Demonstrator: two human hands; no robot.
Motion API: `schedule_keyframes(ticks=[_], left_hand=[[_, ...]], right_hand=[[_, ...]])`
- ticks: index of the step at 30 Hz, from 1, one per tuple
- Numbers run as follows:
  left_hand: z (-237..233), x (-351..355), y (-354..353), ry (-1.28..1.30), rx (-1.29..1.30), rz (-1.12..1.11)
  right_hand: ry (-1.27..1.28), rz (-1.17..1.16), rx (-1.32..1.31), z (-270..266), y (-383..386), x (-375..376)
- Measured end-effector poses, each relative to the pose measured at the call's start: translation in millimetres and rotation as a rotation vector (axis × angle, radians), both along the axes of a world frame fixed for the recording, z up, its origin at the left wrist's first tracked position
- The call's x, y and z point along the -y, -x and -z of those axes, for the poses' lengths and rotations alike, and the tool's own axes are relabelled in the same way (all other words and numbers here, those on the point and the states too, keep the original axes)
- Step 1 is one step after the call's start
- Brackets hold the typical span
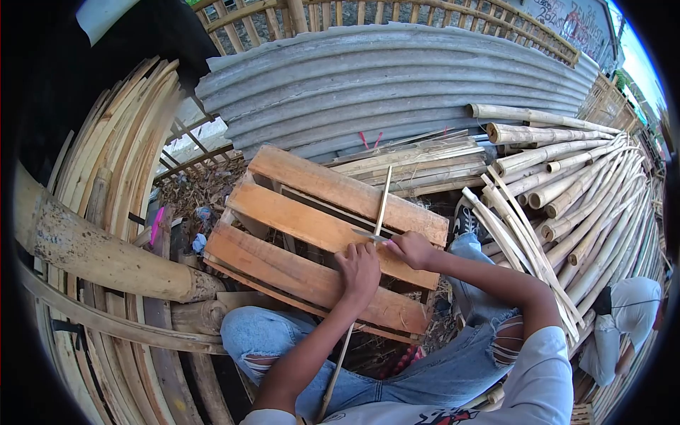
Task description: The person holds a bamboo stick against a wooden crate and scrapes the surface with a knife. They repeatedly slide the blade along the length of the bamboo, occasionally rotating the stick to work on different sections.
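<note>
A slatted wooden crate (pixel 304 219) stands in front of my knees. Across its slats lies a thin bamboo strip (pixel 383 200), running from the far slat down past my left leg. My left hand (pixel 359 273) is closed around the strip on the crate's middle. To its right, my right hand (pixel 413 251) is closed on the handle of a small knife (pixel 368 234). The knife's blade points left and crosses the strip just beyond my left fingers. Most of the handle is hidden in my right hand.
Bamboo poles (pixel 552 163) fill the right side, with split strips (pixel 520 234) beside my right knee. A thick bamboo pole (pixel 106 248) and upright planks (pixel 113 142) are at left. Corrugated sheets (pixel 397 78) stand behind. A person (pixel 627 312) crouches at far right.
</note>
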State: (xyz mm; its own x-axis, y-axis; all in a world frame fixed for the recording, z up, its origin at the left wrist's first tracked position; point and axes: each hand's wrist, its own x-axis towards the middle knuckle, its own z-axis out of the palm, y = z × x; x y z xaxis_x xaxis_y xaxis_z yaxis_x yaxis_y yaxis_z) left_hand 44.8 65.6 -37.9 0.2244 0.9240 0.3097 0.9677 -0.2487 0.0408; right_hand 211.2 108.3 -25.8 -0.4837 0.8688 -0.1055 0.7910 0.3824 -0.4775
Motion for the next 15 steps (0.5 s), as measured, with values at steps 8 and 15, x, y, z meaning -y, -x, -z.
schedule_keyframes(ticks=[8, 15], left_hand=[[2, 2, -3, 0.112, -0.037, -0.020], [-2, 5, -5, 0.146, -0.034, -0.026]], right_hand=[[0.034, -0.021, -0.070, -2, 7, 3], [-0.142, 0.181, 0.080, 0, -13, -44]])
